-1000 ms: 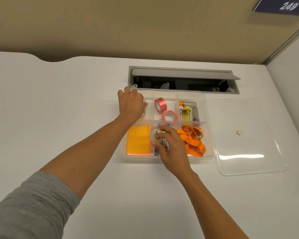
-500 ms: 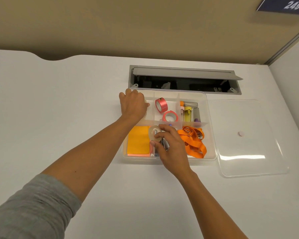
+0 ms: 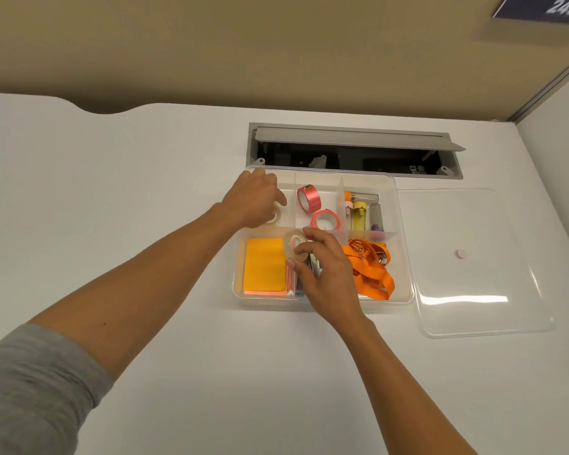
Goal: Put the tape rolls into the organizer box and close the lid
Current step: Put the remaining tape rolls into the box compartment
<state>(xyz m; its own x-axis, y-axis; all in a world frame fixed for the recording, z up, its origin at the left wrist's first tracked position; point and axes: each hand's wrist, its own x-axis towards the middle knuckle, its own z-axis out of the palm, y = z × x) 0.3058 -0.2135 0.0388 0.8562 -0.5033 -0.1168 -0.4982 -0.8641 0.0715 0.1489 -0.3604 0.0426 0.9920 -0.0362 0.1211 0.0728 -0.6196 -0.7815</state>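
The clear organizer box (image 3: 405,264) sits open on the white desk. My left hand (image 3: 252,201) reaches into its back-left compartment, fingers curled over a clear tape roll (image 3: 275,217) that lies there. My right hand (image 3: 326,274) pinches a second clear tape roll (image 3: 294,244) upright, just above the divider by the front compartments. Two pink tape rolls are in the back-middle compartment: one on edge (image 3: 309,199), one flat (image 3: 326,220). The clear lid (image 3: 473,277) lies flat on the desk, right of the box.
The box also holds orange sticky notes (image 3: 264,269), an orange lanyard (image 3: 372,274) and small bottles (image 3: 360,213). An open grey cable hatch (image 3: 352,152) is right behind the box. A beige partition stands at the back and a white wall on the right.
My right hand has raised its clear tape roll slightly, toward the divider. My left hand has stayed in the back-left compartment, and the roll beneath it now shows.
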